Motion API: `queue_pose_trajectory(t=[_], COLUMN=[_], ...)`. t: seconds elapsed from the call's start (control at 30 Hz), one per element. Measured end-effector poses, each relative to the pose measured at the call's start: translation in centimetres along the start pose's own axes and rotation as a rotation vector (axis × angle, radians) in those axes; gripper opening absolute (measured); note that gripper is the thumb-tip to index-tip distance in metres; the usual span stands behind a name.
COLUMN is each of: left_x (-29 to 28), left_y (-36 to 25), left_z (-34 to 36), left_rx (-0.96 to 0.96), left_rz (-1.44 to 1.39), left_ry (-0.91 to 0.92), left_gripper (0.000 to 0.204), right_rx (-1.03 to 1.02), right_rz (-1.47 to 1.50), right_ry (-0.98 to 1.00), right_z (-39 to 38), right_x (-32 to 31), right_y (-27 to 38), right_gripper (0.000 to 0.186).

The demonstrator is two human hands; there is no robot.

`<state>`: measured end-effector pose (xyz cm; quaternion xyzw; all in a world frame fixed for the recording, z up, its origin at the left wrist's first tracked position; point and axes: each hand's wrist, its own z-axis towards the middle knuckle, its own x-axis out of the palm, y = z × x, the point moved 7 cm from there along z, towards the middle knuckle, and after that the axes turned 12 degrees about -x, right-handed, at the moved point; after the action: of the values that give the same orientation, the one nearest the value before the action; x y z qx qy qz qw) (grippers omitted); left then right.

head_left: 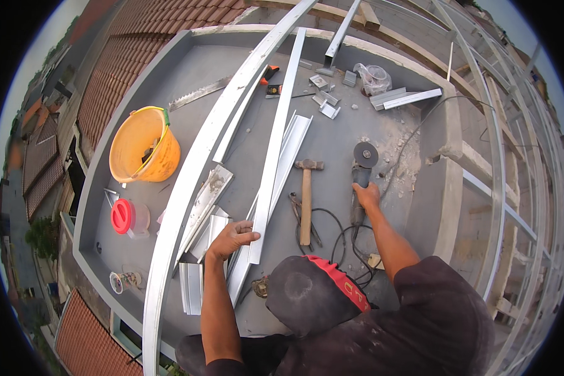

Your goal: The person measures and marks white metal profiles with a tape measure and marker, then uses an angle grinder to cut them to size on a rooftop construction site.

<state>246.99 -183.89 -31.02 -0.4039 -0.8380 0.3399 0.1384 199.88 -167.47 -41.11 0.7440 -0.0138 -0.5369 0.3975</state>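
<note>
Neither of my hands shows. A co-worker in a dark cap (307,293) and dark shirt (388,348) crouches in front of me, seen from above. The co-worker's right hand (366,193) grips an angle grinder (361,165), its disc upward. Their left hand (233,239) is at the near end of a long flat metal strip (281,138), thumb and fingers beside its edge. Right of the strip, a hammer (306,207) with a wooden handle lies beside pliers (296,203). A long bright metal profile (197,156) runs across on the left.
A yellow bucket (120,150) and a red-lidded jug (123,216) stand at left. Metal offcuts (324,103), a handsaw (200,93) and a plastic bag (373,78) lie farther off. The grinder's cable (341,241) loops near the co-worker. A low wall (454,188) borders the grey floor.
</note>
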Motion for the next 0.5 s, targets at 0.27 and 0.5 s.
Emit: queue_pose_trajectory(t=[0.27,0.5], left_x=[4.4,2.0], left_y=[9.4,13.7], left_z=[-2.4,-4.2], left_rx=[-0.178,-0.279], left_rz=[-0.139,-0.069], left_ry=[0.075,0.009], left_gripper=[0.071,0.08], right_rx=[-0.039,-0.097], right_rz=[0.014,-0.121], right_ry=[0.013,-0.024], right_z=[-0.1,-0.4], right_x=[0.3,2.2], right_y=[0.0,-2.6], right_gripper=[0.07,0.085])
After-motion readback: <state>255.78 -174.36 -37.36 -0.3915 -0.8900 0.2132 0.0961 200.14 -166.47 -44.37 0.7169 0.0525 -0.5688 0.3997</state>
